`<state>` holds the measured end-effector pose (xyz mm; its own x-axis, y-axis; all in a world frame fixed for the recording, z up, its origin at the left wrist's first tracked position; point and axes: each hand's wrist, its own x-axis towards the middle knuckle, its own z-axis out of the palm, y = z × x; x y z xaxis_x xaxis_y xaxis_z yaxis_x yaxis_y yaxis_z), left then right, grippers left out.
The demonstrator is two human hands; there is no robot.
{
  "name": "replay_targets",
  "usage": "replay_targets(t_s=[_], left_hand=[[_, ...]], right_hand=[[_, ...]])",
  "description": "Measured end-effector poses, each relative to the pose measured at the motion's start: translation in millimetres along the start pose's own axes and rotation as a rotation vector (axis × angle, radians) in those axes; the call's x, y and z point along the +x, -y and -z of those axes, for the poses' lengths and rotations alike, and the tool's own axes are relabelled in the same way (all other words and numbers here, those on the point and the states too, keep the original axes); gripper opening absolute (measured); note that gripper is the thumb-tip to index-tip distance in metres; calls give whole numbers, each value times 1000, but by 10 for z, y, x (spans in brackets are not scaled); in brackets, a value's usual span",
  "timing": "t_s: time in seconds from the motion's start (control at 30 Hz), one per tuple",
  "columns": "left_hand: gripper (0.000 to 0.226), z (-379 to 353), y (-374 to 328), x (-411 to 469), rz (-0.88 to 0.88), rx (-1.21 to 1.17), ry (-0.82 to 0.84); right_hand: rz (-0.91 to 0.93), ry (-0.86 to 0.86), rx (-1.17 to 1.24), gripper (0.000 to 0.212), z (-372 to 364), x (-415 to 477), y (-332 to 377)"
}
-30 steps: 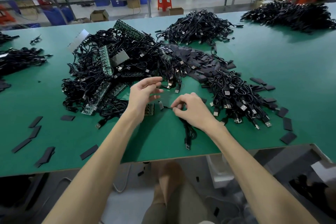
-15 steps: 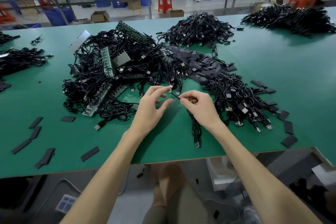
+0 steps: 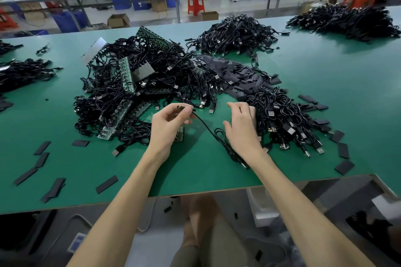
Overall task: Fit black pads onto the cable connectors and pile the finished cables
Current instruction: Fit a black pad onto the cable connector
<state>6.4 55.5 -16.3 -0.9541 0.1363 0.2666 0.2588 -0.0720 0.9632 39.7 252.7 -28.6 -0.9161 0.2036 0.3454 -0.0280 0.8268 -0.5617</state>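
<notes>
Head view showed the left hand [image 3: 168, 124] pinching a connector [image 3: 181, 107] while the right hand [image 3: 240, 130] hovered spread-fingered, so the trailing cable [image 3: 207, 127] could well have snagged the nearby cable pile [image 3: 282, 119].

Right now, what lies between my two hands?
In the head view, only a black cable, pinched by the left hand, crosses bare green table toward the right hand.

Black cables [image 3: 138, 84] and black pads [image 3: 234, 71] on a green table [image 3: 325, 84], red stool [image 3: 196, 3]
</notes>
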Motion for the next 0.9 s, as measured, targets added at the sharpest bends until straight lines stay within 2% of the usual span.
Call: replay_targets(t_s=[0.13, 0.23, 0.43, 0.7, 0.9], left_hand=[[13, 13, -61, -20, 140, -428, 149], [15, 40, -86, -39, 193, -506, 202], [24, 0, -66, -34, 260, -411, 267], [28, -81, 34, -97, 152, -22, 296], [28, -118, 10, -122, 91, 123, 329]], right_hand=[[-8, 11, -100, 44, -45, -20, -1], [0, -2, -86, 35, -50, -30, -6], [-42, -62, -129, 33, -17, -66, 17], [-15, -55, -210, 21, 12, -109, 89], [107, 30, 33, 20, 53, -45, 77]])
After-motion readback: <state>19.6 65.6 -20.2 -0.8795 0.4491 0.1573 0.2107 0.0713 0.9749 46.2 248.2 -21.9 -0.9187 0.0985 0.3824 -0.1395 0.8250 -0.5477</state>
